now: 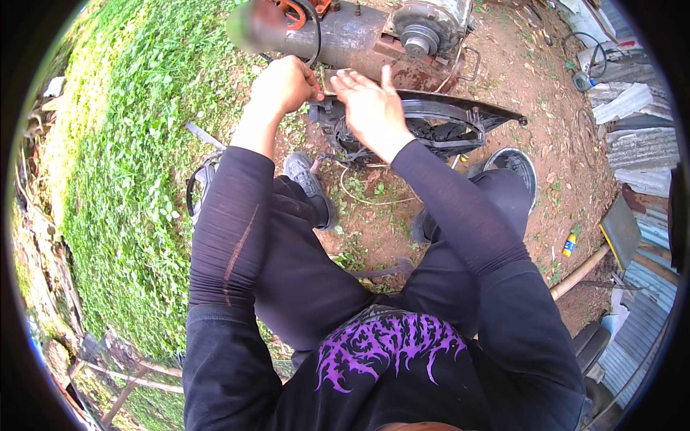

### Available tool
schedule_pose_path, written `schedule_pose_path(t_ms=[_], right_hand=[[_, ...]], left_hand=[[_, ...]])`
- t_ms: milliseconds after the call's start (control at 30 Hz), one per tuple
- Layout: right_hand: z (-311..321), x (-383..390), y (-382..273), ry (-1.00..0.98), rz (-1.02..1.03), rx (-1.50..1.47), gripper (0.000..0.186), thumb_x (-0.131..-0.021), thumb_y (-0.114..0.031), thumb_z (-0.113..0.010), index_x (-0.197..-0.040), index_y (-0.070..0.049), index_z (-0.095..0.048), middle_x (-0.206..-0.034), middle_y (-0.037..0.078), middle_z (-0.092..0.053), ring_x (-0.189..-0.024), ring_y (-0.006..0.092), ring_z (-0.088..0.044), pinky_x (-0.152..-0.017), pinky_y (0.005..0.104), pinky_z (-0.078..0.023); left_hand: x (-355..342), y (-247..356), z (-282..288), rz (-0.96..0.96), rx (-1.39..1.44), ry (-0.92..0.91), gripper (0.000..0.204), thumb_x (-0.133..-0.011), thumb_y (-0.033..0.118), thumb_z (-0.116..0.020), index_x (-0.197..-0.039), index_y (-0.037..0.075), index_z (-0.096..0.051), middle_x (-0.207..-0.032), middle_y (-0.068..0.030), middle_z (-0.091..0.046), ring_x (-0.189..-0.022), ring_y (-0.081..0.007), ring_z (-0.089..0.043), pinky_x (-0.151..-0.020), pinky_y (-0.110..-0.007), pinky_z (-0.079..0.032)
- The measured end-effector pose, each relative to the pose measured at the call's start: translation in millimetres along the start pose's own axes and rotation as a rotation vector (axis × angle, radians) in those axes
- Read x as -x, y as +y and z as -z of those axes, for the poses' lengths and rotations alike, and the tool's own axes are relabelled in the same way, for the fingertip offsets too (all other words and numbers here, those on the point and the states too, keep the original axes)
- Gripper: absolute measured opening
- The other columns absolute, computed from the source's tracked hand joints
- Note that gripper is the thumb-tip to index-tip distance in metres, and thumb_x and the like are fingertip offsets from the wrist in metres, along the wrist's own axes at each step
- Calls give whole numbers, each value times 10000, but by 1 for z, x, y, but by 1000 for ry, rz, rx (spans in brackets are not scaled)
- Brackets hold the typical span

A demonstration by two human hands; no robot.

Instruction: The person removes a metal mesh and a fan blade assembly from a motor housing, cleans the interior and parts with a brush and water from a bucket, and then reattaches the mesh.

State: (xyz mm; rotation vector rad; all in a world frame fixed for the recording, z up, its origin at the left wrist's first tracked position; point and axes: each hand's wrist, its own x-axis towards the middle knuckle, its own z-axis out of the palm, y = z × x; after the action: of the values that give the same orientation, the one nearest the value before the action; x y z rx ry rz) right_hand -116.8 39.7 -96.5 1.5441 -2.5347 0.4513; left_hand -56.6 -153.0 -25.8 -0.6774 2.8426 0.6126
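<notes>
A black fan shroud (471, 128) with a round opening stands in front of me, its flat upper edge toward the far side. At its left end, my left hand (282, 86) is closed in a pinch near the corner. What its fingertips hold, if anything, is too small to make out. My right hand (374, 111) lies over the shroud's upper edge with fingers stretched out and thumb apart. It covers part of the fan side. Beneath my right hand's fingers shows a strip of light brown flat material (328, 82), partly hidden.
Beyond the shroud lies a rusty grey tank (352, 36) carrying a pulley (420, 41). A dark bucket (530, 169) sits by my right knee. Farther right are a yellow-and-blue bottle (569, 245), a wooden-handled tool (581, 271) and corrugated sheets (643, 147). Grass (129, 179) spreads at left.
</notes>
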Motion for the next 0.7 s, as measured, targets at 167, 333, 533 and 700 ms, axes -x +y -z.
schedule_pose_path(t_ms=[167,333,533,700], right_hand=[[29,35,53,-32,-212,256,481,-991,-144,-464,-1451,-113,-601,-1531,65,-581,-1407,220,-556,-1237,699,-181],[13,30,41,29,-154,290,472,-990,-145,-447,-1419,-27,-605,-1488,147,-605,-1394,297,-561,-1253,631,-218],[-16,-22,-35,53,-28,82,461,-1006,-175,-444,-1409,-35,-618,-1502,137,-593,-1400,289,-556,-1264,629,-189],[18,42,43,23,-122,334,485,-971,-137,-508,-1440,-178,-623,-1546,58,-568,-1436,205,-530,-1240,715,-125]], left_hand=[[1,-9,0,-4,-21,15,205,-707,294,-923,-862,182,-849,-887,-92,-790,-880,-268,-764,-815,-413,-588],[7,-16,3,-52,0,20,222,-706,261,-921,-882,147,-846,-848,-110,-781,-837,-264,-760,-796,-408,-584],[-1,-22,-1,-8,-58,30,197,-727,266,-908,-878,155,-848,-803,-86,-781,-786,-246,-759,-795,-398,-590],[4,-7,9,37,-60,-22,210,-703,299,-933,-851,180,-842,-939,-94,-796,-950,-283,-768,-859,-422,-589]])
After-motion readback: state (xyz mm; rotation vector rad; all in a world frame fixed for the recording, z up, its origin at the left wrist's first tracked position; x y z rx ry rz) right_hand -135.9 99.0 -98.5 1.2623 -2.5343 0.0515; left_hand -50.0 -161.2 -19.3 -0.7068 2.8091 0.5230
